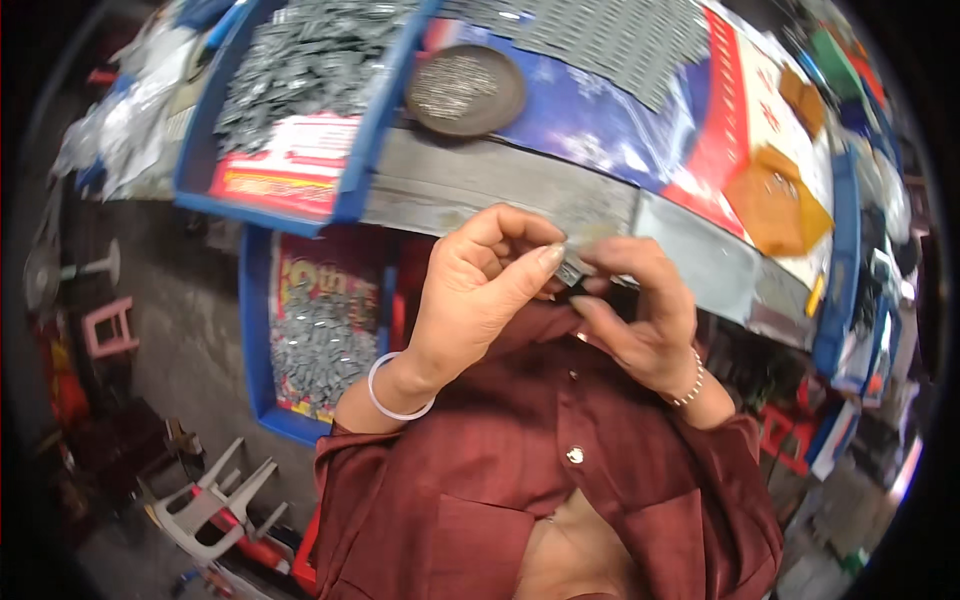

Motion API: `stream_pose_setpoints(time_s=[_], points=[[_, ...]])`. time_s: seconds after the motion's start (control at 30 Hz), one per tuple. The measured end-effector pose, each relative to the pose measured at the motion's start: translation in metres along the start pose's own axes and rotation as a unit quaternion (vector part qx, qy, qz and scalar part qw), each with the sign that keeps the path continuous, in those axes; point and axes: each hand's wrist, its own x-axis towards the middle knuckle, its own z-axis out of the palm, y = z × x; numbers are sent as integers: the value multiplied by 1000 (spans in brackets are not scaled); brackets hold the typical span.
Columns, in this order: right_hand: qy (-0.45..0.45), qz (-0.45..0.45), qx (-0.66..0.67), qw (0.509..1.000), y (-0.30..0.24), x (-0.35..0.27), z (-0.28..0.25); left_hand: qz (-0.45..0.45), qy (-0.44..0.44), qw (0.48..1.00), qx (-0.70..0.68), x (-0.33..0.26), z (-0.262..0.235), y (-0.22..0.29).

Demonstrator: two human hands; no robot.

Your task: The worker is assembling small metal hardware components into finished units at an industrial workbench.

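Note:
Close in front of my chest, my left hand (477, 290) pinches a small grey metal piece (572, 270) between thumb and fingers. My right hand (648, 310) is right beside it, its fingers curved around the piece's right side and slightly blurred. A gap shows between the right thumb and forefinger; whether a fingertip touches the piece is hard to see. Beyond the hands, a round dark dish (516, 95) on the worktable holds many thin silvery pins (455, 87). Rows of flat grey pieces (610, 45) lie at the table's far side.
A blue tray (355, 190) of grey parts stands at the left, with a second blue bin (257, 350) of small parts lower down. An orange-brown packet (775, 215) lies at the right of the table (480, 180). Plastic stools (215, 505) stand on the floor at left.

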Motion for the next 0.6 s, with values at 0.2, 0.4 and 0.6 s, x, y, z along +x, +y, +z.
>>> stream_pose_setpoints(time_s=[0.2, 0.4, 0.6], points=[[39, -78, -109, 990, 19, -22, -25, -35, -13, 999, -17, 10, 34, -39], [84, 58, -6, 995, 22, -47, -56, 5, -69, 984, 163, 7, 64, -48], [12, 224, 170, 960, 15, -60, -84, 38, -58, 953, 295, 7, 80, -69]])
